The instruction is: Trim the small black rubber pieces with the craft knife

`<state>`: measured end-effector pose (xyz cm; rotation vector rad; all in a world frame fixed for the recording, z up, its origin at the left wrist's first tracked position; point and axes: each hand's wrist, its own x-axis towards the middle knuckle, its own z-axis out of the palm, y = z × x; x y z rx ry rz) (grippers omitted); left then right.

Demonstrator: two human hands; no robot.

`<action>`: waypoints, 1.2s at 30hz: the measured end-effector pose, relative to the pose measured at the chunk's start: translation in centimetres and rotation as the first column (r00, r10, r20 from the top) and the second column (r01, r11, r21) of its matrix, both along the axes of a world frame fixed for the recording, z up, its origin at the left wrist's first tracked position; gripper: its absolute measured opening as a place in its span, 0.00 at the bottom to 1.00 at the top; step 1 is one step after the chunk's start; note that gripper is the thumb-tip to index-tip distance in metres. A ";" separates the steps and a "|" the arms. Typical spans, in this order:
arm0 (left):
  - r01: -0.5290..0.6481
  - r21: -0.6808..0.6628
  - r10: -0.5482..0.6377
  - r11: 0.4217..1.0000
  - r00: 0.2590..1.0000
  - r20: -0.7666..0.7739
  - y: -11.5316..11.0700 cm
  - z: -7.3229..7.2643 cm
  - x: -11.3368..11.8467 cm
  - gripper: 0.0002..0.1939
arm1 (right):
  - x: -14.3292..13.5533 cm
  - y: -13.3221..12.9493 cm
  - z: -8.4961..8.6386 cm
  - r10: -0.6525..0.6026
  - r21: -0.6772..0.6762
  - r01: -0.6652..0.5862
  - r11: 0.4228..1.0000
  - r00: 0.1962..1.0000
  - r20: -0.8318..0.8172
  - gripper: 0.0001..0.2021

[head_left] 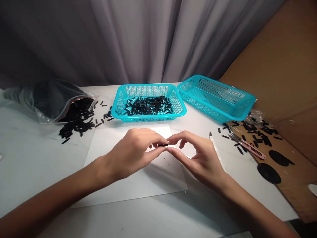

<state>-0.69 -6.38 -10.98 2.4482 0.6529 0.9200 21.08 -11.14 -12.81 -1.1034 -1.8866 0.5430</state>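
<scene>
My left hand (135, 150) and my right hand (196, 155) meet over a white sheet (138, 185) on the table. Between their fingertips they pinch one small black strip (163, 144), held just above the sheet. Directly behind the hands stands a turquoise basket (119, 104) with several black strips (148, 105) in it.
A second turquoise basket (215, 99) stands tilted at the back right. An open plastic bag (53, 100) spills several black strips (76, 124) at the left. Pink snips (249, 147), loose black pieces and two black ovals (268, 173) lie at the right on cardboard (294, 188).
</scene>
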 end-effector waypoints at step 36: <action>-0.181 0.087 0.160 0.980 0.966 0.203 -1.0 1.9 0.3 0.05 | 0.1 -0.7 0.2 0.014 -0.011 -0.018 1.000 0.951 -0.310 0.10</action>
